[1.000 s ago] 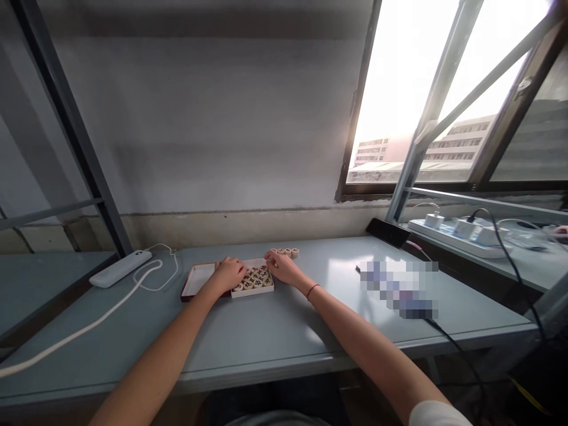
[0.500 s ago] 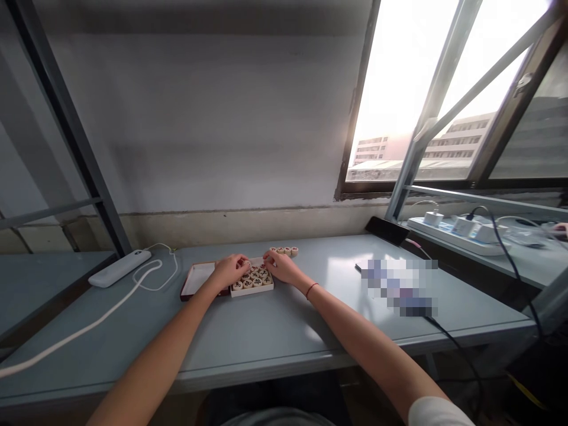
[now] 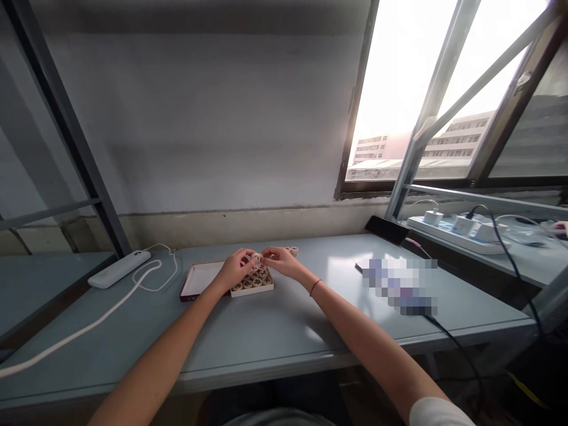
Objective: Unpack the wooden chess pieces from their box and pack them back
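Above the back of a white box (image 3: 252,291) of round Chinese chess pieces, my left hand (image 3: 233,271) and my right hand (image 3: 284,263) meet. Between their fingertips is one pale Chinese chess piece (image 3: 256,257), gripped from both sides. Several pieces with dark characters fill the box's front rows; my fingers partly hide the back rows. Just left of the box lies its open lid (image 3: 202,275), white inside with a dark red edge, partly behind my left hand. A few Chinese chess pieces (image 3: 293,251) stand in a row beyond my right hand, which covers part of that row.
On the left, a white power bank (image 3: 119,269) lies beside a thick white cable (image 3: 102,319). A blurred-out device (image 3: 394,287) with a black cord is on the right of the grey desk (image 3: 275,337). A power strip (image 3: 457,235) with chargers stands on the neighbouring desk.
My left hand has moved right and slightly up from the box. My right hand has shifted slightly, covering more of the row behind. A chess piece now shows raised between both hands' fingertips.
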{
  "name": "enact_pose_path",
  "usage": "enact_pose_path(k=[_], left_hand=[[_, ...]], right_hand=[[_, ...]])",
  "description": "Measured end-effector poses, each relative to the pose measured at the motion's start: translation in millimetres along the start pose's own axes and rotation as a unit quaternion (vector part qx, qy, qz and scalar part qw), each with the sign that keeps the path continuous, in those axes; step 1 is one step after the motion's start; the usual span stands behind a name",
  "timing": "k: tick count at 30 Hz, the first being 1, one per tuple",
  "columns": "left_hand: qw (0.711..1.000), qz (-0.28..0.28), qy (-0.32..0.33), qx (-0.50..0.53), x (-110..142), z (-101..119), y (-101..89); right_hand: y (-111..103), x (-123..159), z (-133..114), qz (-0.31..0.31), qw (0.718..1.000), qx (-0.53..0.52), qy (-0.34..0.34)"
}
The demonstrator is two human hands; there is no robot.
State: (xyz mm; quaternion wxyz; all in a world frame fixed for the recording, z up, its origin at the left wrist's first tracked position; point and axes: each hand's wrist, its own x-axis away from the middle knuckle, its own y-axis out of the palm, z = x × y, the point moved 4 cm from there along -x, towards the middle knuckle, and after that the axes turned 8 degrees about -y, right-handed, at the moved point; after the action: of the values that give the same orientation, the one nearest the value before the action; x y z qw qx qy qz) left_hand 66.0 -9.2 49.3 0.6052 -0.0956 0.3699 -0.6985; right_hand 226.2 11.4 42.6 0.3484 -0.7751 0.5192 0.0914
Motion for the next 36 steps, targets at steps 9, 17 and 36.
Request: enact_pose_path(k=[9, 17, 36], left_hand=[[0.996, 0.078, -0.031, 0.004, -1.5, -3.7, -10.4], [0.997, 0.053, -0.022, -0.041, -2.0, -10.4, 0.1], [0.999, -0.027, 0.003, -0.036, 3.5, -1.8, 13.0]], right_hand=[[-60.2, 20.7, 58.1, 0.019, 0.96, 0.103, 0.258], [-52.4, 20.4, 52.1, 0.001, 0.945, 0.236, 0.228], [-60.6, 22.0, 47.3, 0.04, 0.963, 0.047, 0.261]])
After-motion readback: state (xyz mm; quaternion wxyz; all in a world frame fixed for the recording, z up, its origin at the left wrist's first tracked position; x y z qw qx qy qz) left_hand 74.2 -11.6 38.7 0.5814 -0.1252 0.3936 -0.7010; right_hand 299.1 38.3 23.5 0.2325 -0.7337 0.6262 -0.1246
